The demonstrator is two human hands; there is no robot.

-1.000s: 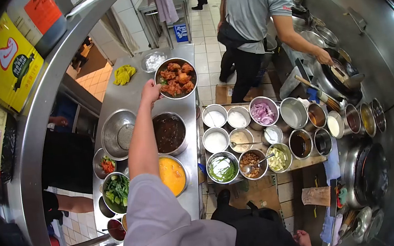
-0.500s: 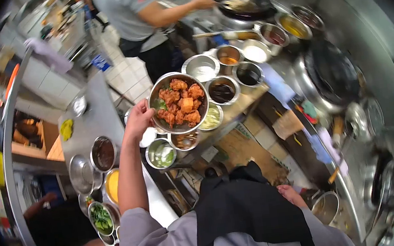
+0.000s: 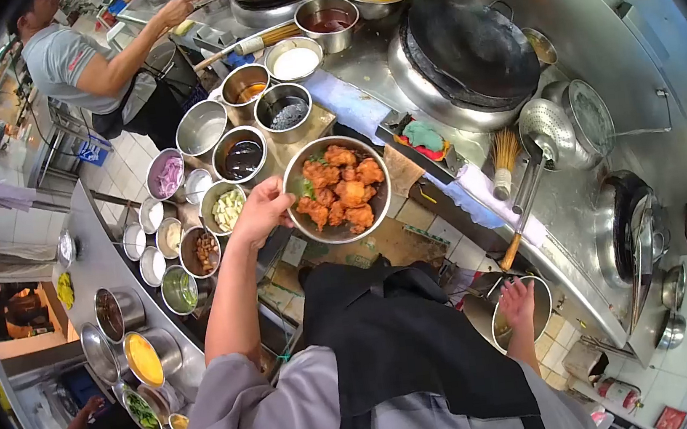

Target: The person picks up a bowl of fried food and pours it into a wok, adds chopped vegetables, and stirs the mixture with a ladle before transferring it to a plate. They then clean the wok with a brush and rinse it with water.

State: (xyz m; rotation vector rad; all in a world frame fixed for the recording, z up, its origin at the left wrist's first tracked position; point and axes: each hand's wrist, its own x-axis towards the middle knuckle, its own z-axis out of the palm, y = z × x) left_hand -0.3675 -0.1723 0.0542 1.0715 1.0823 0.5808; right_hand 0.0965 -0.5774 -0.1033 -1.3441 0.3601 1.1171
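Note:
My left hand grips the rim of a steel bowl, thumb at the edge. Browned fried chicken pieces fill it, with some green bits at the left side. The bowl is held up in the air beyond my black apron. My right hand hangs low on the right with its fingers apart, holding nothing, over a metal bucket. Closest to the bowl are a pot of dark sauce and a container of chopped pale vegetable.
A black wok sits on the steel range ahead right. A bamboo brush, a perforated skimmer and a wooden-handled ladle lie near the range's front edge. Ingredient containers line the left counter. A co-worker stands at a far wok.
My view has turned to the right, and the bowl has moved right toward the range in my left hand. My right hand has come further into view with its fingers spread.

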